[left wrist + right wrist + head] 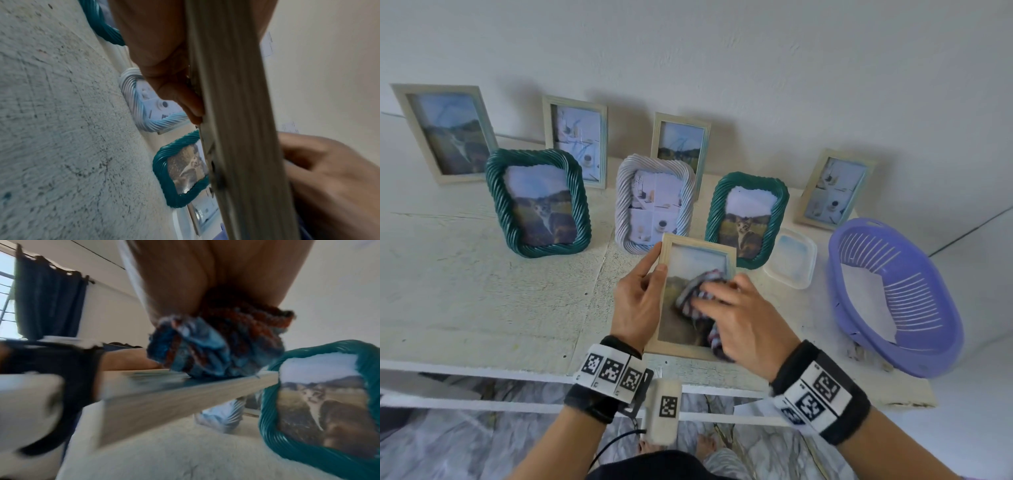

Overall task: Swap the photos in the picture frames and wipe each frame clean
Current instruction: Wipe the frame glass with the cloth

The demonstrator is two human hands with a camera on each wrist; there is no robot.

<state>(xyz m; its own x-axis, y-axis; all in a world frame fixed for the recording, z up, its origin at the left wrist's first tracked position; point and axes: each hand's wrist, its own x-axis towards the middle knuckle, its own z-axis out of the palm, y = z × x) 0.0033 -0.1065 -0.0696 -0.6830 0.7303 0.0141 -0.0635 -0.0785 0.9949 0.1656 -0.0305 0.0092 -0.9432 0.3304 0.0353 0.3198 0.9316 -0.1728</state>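
Eight frames in view; one is in hand, the wooden frame (690, 294), held tilted above the near part of the shelf (482, 274). All places below are given from this frame.

Left hand (637, 301): fingers curled round the frame's left edge, thumb on the front moulding. Firm hold; the left wrist view shows the fingers behind the back edge.

Right hand (739, 318): fingers bunched on a striped cloth (697, 291), pressing it onto the glass at mid-height. The right wrist view shows the cloth (216, 350) in contact with the frame's face.

Just beyond the frame's top edge: white twisted frame (654, 209), and to its right a green twisted frame (748, 219), very close to the held frame's top right corner. Further right, a clear lidded container (791, 260), then a purple basket (893, 298). Far left, a second green twisted frame (537, 202). Four plain frames lean on the wall behind.

Step in hand, by my reading: wiping, not swapping. The glass is being cleaned; the moulding looks untouched by the cloth at present.

Next move likely calls for sweeping the cloth over the rest of the glass and around the border, with the left hand bracing against the push. Then stand the frame among the others, clear of the near green one.
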